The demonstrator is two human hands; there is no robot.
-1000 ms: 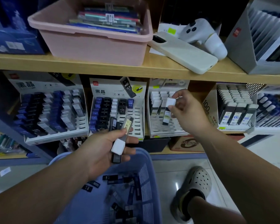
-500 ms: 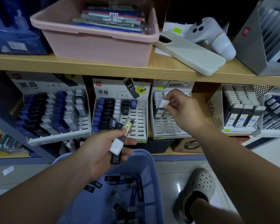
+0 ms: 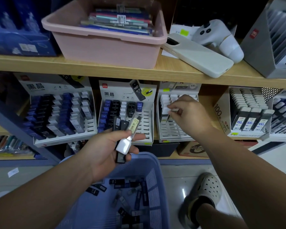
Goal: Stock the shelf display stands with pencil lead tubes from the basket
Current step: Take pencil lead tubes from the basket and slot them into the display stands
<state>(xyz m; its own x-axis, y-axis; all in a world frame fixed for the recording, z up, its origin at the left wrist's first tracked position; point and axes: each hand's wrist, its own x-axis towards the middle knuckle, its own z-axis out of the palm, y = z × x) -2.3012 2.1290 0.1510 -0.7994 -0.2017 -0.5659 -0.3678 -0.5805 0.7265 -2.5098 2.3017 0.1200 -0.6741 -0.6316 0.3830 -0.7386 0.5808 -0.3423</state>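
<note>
My left hand (image 3: pixel 106 149) grips a small bunch of pencil lead tubes (image 3: pixel 128 129), one with a white cap and yellow label, above the blue basket (image 3: pixel 157 182). Several dark tubes lie loose in the basket. My right hand (image 3: pixel 188 111) reaches into the white display stand (image 3: pixel 173 131) on the lower shelf and pinches the white cap of a tube (image 3: pixel 172 110) standing in a slot. The middle stand (image 3: pixel 147 123) holds blue, black and white tubes on its left side. The left stand (image 3: pixel 63 116) is nearly full.
A pink tub (image 3: pixel 106 45) of flat packs, a phone (image 3: pixel 200 55) and a white handheld device (image 3: pixel 221 38) lie on the upper shelf (image 3: pixel 23 65). A stand of white-capped tubes (image 3: pixel 248 113) sits at right. My shoe (image 3: pixel 205 190) rests on the floor beside the basket.
My right hand carried a white-capped tube from in front of the white stand up into its slots. The left hand kept its bunch of tubes in place.
</note>
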